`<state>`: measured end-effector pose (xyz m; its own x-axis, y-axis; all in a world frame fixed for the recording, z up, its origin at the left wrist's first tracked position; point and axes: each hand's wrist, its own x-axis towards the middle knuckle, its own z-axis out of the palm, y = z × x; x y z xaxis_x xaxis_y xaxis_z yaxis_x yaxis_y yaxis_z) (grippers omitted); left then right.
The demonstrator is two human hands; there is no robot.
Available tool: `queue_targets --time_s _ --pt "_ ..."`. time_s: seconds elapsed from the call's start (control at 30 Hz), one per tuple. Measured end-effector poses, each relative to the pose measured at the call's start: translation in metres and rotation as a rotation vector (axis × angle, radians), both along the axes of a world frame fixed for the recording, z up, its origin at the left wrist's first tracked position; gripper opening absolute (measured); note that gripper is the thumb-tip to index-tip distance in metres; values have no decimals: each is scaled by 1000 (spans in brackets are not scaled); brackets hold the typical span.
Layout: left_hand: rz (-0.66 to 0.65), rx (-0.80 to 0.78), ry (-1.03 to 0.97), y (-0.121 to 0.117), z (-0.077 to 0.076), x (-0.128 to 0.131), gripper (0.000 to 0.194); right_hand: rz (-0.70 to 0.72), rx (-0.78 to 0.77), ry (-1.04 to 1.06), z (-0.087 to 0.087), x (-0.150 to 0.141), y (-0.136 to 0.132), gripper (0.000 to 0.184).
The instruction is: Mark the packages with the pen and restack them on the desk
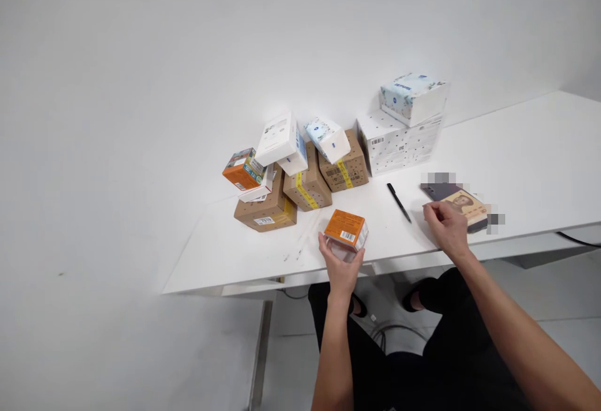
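My left hand grips a small orange-and-white box from its near side, thumb and fingers at opposite edges. The box is at the table's front edge, its orange face with a barcode turned up. To the right, my right hand is closed in a loose fist, with nothing showing between the fingers. It is just left of a dark phone-like flat item and a tan card with a portrait, partly covering them. Between my hands a black pen lies on the white table.
Brown cartons with yellow tape stand along the wall, with white boxes and an orange patterned box stacked on top. Farther right, a light-blue box rests on a large dotted white box. A black cable hangs at the right edge.
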<state>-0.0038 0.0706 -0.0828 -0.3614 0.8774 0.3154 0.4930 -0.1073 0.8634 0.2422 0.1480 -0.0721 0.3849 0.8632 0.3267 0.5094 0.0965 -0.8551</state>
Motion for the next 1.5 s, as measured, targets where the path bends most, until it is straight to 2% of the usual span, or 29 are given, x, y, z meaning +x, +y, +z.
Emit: queue_targets --time_s 0.07,0.23,0.33,0.43,0.53,0.63,0.77,0.93,1.17,1.37,1.5 --pt "-1 -15 -47 1 0 1 106 37 2 7 -3 -13 -4 20" --pt "-98 -14 -209 14 13 5 101 404 62 -82 -9 -69 -16 25" --pt "-185 -44 -354 27 16 1 89 513 60 -183 -11 -90 -17 33" --pt "-242 -76 -445 39 15 -4 74 538 80 -224 -14 -91 -18 43" --pt "-260 -77 -483 46 14 -6 68 585 101 -166 -15 -85 -21 51" --pt "-265 -67 -490 48 14 -5 65 632 132 -117 -14 -81 -25 58" --pt "-268 -40 -462 46 13 -2 66 681 190 -157 -10 -80 -26 66" --pt "-233 3 -400 44 9 -2 62 718 163 -168 -8 -80 -27 60" --pt "-165 53 -360 40 8 -3 56 636 156 -84 -9 -80 -25 57" --pt "-179 87 -461 39 5 -6 56 652 90 -95 -4 -81 -22 31" --pt "-187 99 -519 39 5 -6 53 648 60 -66 -1 -81 -21 25"
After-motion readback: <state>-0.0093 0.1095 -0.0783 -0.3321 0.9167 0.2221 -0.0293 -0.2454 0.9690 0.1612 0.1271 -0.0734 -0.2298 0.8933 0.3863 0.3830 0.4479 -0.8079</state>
